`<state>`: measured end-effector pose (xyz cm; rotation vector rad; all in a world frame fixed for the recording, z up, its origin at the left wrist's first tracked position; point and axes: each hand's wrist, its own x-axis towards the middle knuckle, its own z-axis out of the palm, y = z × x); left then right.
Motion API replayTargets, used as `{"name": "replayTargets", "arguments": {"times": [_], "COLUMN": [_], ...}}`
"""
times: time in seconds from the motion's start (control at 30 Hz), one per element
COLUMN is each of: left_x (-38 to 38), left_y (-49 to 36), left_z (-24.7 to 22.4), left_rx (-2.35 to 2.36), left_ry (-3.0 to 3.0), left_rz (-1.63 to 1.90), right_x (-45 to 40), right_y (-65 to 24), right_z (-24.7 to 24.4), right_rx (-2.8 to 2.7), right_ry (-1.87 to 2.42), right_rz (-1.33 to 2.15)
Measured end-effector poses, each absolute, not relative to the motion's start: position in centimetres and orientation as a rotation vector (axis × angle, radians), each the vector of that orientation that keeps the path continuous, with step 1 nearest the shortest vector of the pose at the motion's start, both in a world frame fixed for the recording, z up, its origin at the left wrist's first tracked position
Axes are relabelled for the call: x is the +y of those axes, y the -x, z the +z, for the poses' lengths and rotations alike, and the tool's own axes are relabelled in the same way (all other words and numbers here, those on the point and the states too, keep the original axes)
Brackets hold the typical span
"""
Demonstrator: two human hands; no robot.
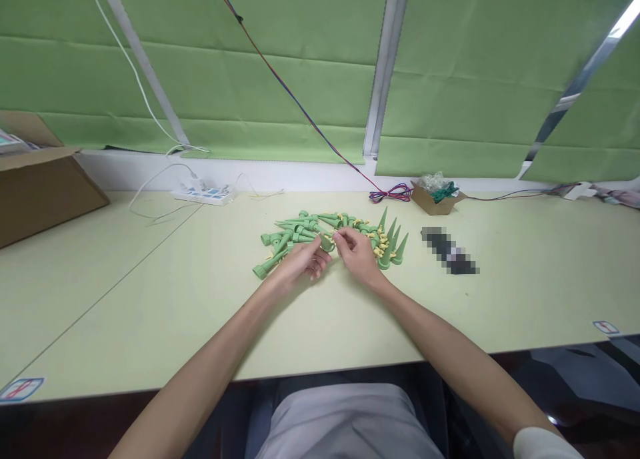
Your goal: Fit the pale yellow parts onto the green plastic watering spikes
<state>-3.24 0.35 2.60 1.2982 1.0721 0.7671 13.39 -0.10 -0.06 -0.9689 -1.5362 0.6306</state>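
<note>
Centre frame, the left hand (301, 262) grips a hollow, green, tapered plastic piece (326, 243); right there, the right hand (357, 251) pinches narrow beside its rim, anything between those fingertips too small to tell! Just beyond: scattered green plastic spikes (303, 231), small yellow parts (383, 246) clustered to the right.
</note>
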Motion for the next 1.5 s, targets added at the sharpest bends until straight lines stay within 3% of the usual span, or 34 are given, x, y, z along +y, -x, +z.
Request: {"name": "replayTargets", "arguments": {"times": [0.73,1.5], "left_x": [0.4,0.0], "left_y": [3.0,2.9], "left_z": [1.8,3.2], "left_rx": [1.164,0.996], "left_ry": [-2.011,-1.187], "left_rz": [1.169,0.824], "right_x": [0.5,-0.2], "right_y": [-13.4,-13.2], "right_z": [-0.4,-0.1], "right_rx": [-1.436,-1.529], "right_ry": [1.021,0.902], "right_rz": [0.743,0.707]}}
